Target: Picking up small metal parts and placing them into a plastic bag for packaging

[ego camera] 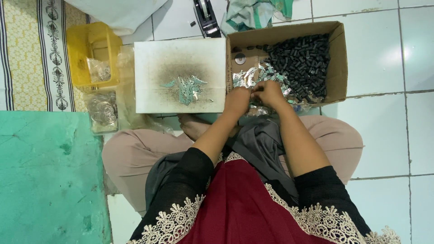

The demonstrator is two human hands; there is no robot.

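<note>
I sit cross-legged on a tiled floor. My left hand [238, 100] and my right hand [270, 93] meet at the near edge of a cardboard box [337, 54]. Both hands have fingers pinched together over a heap of small silvery metal pieces [247, 77] in the box. Whatever they pinch is too small to make out. A pile of small black cylinders [300, 63] fills the right part of the box. To the left lies a white, soot-stained board [153, 90] with a few silvery pieces [187, 88] on it.
A yellow plastic basket [83, 49] and clear bags of round metal parts [101, 110] sit at left. A tape dispenser [205, 18] and crumpled cloth [253, 13] lie beyond the board. A green surface [45, 176] is at lower left, a patterned mat [27, 54] at upper left.
</note>
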